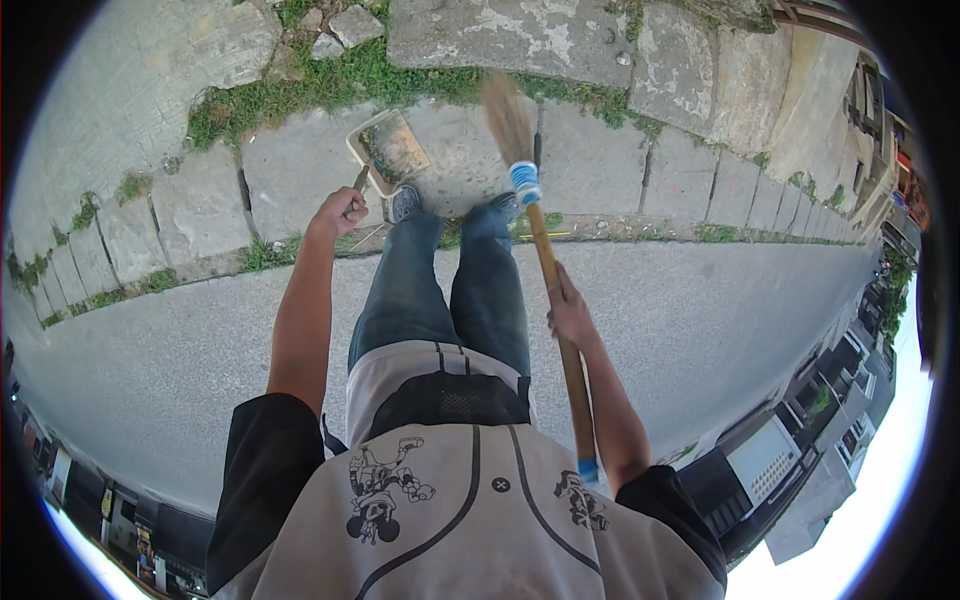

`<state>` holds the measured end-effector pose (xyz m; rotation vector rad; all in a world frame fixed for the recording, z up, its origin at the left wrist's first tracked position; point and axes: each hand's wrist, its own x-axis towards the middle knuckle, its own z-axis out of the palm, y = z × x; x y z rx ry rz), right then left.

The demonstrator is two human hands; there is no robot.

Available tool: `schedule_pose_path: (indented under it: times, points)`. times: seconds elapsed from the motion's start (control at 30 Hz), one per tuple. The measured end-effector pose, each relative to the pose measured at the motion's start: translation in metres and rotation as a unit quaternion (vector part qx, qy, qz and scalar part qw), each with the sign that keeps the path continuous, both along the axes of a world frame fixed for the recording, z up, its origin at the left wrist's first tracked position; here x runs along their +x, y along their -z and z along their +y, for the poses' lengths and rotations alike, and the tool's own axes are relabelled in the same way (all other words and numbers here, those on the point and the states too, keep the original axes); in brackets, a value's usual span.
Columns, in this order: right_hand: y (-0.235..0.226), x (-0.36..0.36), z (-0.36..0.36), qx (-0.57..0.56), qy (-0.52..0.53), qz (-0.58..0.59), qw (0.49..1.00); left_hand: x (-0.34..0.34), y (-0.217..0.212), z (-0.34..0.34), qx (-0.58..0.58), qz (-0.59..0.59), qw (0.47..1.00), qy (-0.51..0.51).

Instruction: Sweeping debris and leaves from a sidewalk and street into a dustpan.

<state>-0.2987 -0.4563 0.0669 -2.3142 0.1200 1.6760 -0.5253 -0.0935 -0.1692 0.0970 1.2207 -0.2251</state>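
Note:
My left hand (pixel 343 212) is closed round the short dark handle of a cream dustpan (pixel 357 150). The dustpan rests on the concrete slabs just ahead of my left shoe (pixel 405 203), with dark dirt and small bits inside it. In my right hand (pixel 571 312) is the wooden stick of a broom (pixel 543 250), gripped partway down. Blue and white bands wrap the neck of the broom, and its brown bristles (pixel 508 118), slightly blurred, reach the slabs and grass edge to the right of the dustpan.
A grass strip (pixel 240 112) runs along the far side of the slabs, with broken stones (pixel 355 25) beyond. Gaps part the slabs (pixel 590 165). Behind them, a weedy seam borders the grey road (pixel 680 320). My right shoe (pixel 507 206) stands by the broom.

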Motion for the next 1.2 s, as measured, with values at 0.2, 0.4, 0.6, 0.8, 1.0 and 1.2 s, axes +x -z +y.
schedule_pose_path:
  times: [0.2, 0.4, 0.6, 0.8, 1.0, 1.2]
  points:
    - [0.083, -0.038, -0.006, 0.07, 0.025, -0.027, 0.997, 0.003, -0.003, 0.001, -0.011, -0.012, 1.0, 0.009]
    - [0.009, -0.082, -0.011, 0.066, 0.032, 0.221, 0.972, -0.031, -0.011, -0.001, 0.008, -0.007, 1.0, 0.006]
    - [-0.063, -0.057, -0.012, 0.043, 0.035, 0.15, 0.987, -0.119, -0.05, 0.002, 0.061, -0.048, 0.995, 0.061]
    - [-0.006, -0.032, 0.004, 0.035, 0.025, 0.021, 0.999, -0.19, -0.082, 0.007, 0.08, 0.028, 0.996, 0.014]
    - [0.079, -0.082, 0.052, 0.103, 0.007, 0.141, 0.985, -0.22, -0.045, 0.026, 0.05, 0.053, 0.997, 0.025]
    - [0.045, -0.136, 0.07, 0.097, -0.054, 0.316, 0.942, -0.229, -0.025, 0.039, 0.039, 0.039, 0.998, -0.007]
